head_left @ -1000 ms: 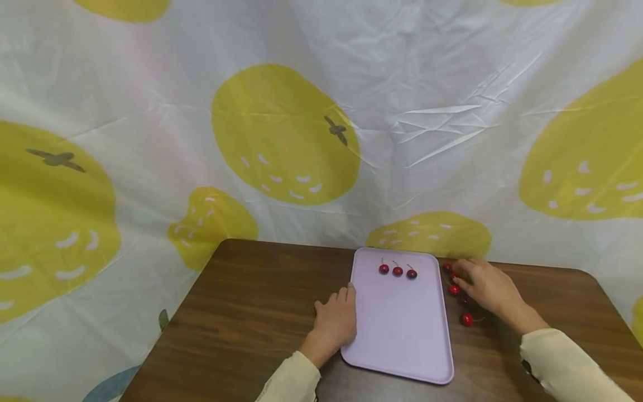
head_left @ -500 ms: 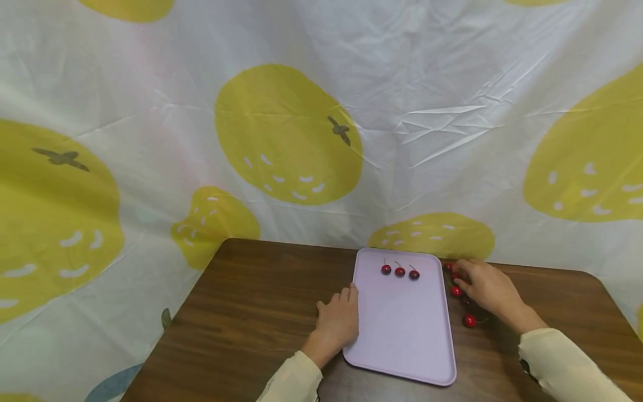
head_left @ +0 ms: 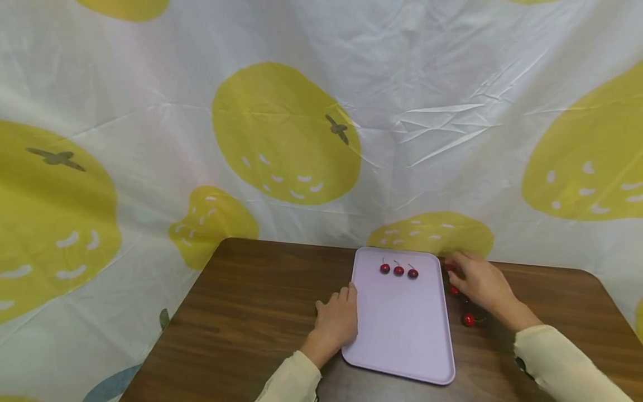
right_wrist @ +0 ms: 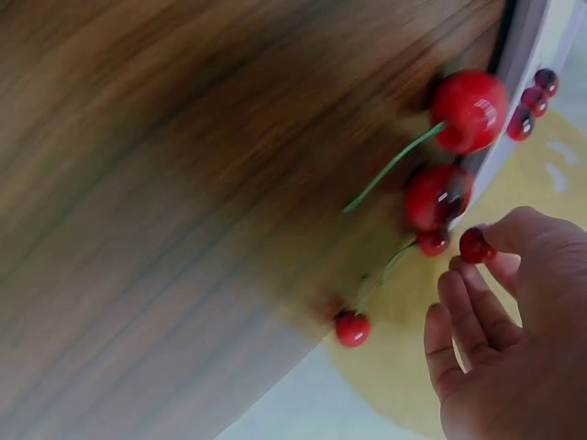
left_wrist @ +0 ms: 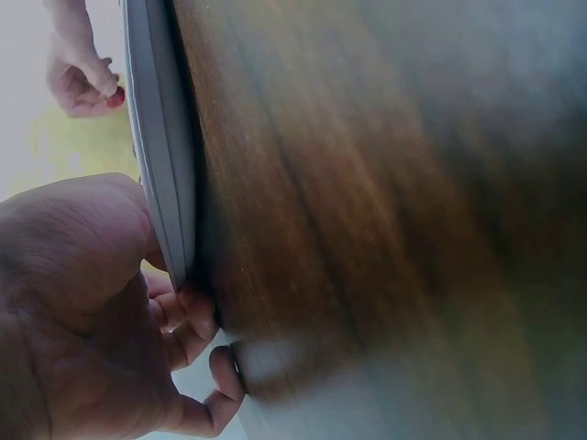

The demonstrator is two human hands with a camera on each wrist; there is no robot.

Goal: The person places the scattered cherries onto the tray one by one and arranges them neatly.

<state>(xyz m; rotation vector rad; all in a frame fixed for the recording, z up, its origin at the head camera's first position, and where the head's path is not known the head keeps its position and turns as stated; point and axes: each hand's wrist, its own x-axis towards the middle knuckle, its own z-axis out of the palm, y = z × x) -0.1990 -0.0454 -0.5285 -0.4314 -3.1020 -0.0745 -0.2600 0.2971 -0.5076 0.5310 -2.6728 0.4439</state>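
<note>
Brown wood-grain table (head_left: 251,301) with rounded corners, creased white cloth (head_left: 166,139) behind it, large yellow printed fruits (head_left: 286,134)

We see smooth, glossy cherries (right_wrist: 470,110) in and beside our right hand (head_left: 479,282), a matt, plastic-looking tray (head_left: 402,329) at our left hand (head_left: 337,317), wood-grained tabletop (head_left: 241,312) beneath.

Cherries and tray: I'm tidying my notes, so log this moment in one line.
left hand touches tray edge | right hand pinches one cherry | three cherries on tray | more cherries on table
</note>
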